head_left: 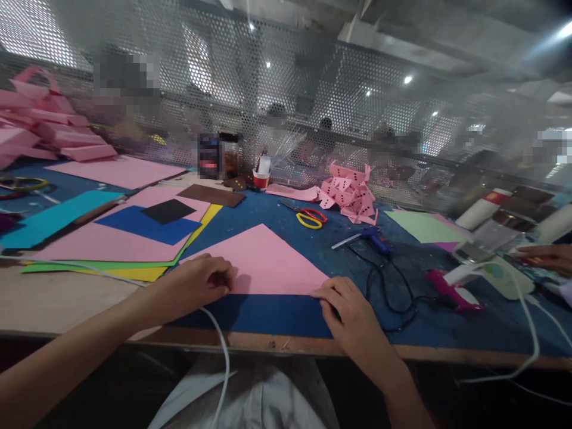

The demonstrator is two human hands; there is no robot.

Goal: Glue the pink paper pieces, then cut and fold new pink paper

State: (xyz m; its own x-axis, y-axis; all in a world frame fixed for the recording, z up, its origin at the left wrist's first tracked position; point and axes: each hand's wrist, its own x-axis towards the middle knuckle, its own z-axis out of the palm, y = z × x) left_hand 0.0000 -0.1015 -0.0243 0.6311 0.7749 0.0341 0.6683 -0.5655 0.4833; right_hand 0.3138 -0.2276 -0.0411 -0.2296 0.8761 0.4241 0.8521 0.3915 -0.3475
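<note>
Viewing remotely, I see the left hand (201, 280) and right hand (348, 307) apart at the pink paper (268, 262), grip unclear; scissors (304, 213) beyond them.

The front paper sheet (268, 265) is plain pale pink, the table covering (277, 322) deep blue. The scissors (313, 217) have one red handle loop and one yellow. Dark dots pattern the pink cut-outs (351, 192). The glue gun (378, 239) is blue, the long strip (58, 217) turquoise, the perforated screen (250, 77) grey with closely spaced round holes.
</note>
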